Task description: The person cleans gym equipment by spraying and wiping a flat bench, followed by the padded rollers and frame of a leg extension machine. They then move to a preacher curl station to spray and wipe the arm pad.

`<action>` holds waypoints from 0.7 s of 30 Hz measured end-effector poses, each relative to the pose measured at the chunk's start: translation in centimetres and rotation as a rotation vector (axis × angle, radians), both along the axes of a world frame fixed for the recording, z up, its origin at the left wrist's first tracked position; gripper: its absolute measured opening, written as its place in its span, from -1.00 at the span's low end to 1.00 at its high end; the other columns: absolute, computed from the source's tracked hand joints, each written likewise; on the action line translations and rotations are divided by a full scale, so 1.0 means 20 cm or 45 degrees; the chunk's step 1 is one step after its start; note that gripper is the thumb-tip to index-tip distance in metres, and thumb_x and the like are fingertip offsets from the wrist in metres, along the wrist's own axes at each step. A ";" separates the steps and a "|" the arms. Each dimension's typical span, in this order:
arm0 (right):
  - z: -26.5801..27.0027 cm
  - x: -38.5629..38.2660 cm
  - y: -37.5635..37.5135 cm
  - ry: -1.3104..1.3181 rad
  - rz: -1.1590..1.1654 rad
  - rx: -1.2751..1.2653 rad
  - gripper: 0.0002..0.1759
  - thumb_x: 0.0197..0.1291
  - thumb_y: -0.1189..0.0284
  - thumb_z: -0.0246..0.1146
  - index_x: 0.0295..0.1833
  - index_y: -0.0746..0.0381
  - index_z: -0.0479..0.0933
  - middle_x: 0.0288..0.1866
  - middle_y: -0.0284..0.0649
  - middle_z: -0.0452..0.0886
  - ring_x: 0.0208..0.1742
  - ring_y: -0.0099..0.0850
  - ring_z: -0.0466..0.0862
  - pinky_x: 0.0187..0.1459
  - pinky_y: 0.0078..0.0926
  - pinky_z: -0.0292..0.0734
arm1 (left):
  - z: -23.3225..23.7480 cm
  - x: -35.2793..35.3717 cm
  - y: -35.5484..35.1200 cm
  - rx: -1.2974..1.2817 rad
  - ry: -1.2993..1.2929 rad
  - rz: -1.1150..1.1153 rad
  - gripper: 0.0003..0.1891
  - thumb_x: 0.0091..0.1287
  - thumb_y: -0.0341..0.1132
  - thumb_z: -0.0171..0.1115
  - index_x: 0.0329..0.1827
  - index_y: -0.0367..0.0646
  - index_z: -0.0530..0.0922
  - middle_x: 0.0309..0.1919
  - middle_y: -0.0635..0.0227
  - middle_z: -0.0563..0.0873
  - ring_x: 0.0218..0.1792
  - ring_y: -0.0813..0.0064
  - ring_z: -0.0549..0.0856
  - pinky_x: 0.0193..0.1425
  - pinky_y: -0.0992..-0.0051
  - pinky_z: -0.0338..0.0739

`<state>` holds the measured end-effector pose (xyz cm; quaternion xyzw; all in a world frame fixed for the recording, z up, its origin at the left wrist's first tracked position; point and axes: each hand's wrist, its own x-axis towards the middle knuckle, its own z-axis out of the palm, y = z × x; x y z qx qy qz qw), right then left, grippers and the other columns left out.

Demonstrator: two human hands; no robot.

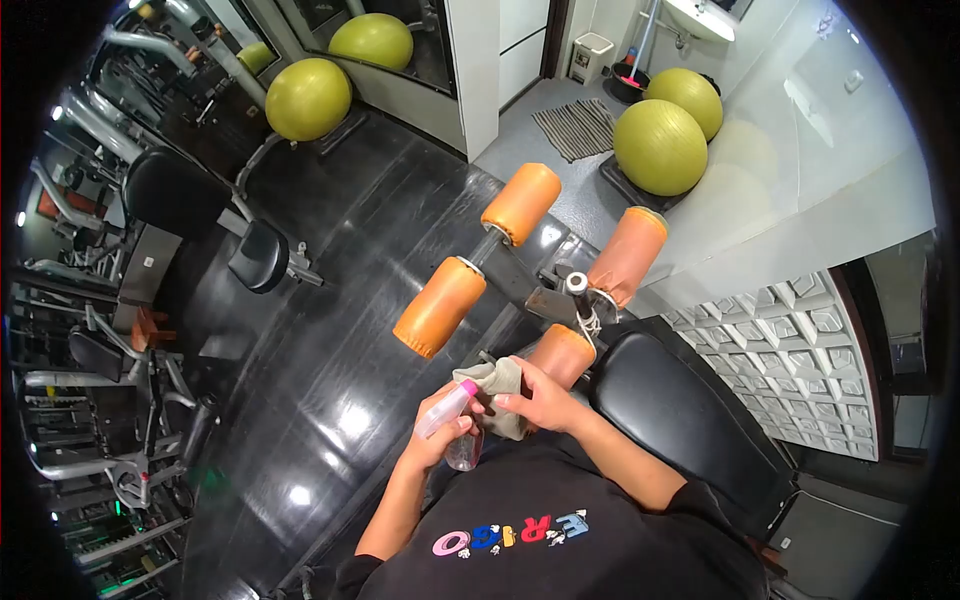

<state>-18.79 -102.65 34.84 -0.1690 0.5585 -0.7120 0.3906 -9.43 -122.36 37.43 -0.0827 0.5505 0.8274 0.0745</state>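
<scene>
My left hand (436,432) is wrapped round a clear spray bottle (464,452) with a white spray head and a pink nozzle. In my right hand (546,397) is a bunched grey-beige cloth (500,380), held close against the bottle. Both hands are in front of my body, just short of the orange foam rollers of a gym bench. The nearest orange roller (560,357) lies right beyond my right hand, partly hidden by it. A black padded bench seat (672,405) is to the right of my right forearm.
Further orange rollers (440,307) stick out ahead on metal bars, around an upright metal post (577,285). Yellow-green exercise balls (660,147) sit at the back by a striped mat (575,130). Weight machines (180,190) line the left side. A white embossed wall panel (790,350) is at right.
</scene>
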 end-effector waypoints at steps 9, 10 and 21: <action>0.18 0.28 -0.04 0.370 -0.069 0.393 -0.50 0.23 0.42 0.36 0.24 0.23 0.36 0.10 -0.19 0.58 0.09 -0.41 0.59 0.10 -0.39 0.50 | 0.15 0.01 -0.28 -0.744 0.453 -0.662 -0.79 0.13 -0.35 0.28 -0.19 -0.23 0.64 -0.32 0.14 0.68 -0.28 0.09 0.70 -0.14 0.27 0.58; 0.20 0.31 -0.05 0.351 -0.027 0.349 -0.44 0.24 0.44 0.35 0.32 0.22 0.35 0.10 -0.21 0.58 0.08 -0.44 0.58 0.10 -0.40 0.50 | 0.16 0.01 -0.26 -0.744 0.470 -0.659 -0.80 0.16 -0.31 0.31 -0.22 -0.22 0.64 -0.30 0.16 0.68 -0.29 0.08 0.70 -0.16 0.28 0.58; 0.24 0.36 0.00 0.856 0.012 0.509 -0.53 0.30 0.50 0.25 0.32 0.22 0.40 0.09 -0.07 0.57 0.12 -0.14 0.62 0.18 -0.33 0.49 | 0.32 0.17 -0.06 -1.226 0.285 -0.418 -0.81 0.22 -0.27 0.30 -0.25 -0.23 0.63 -0.40 0.10 0.68 -0.35 0.01 0.69 -0.23 0.22 0.56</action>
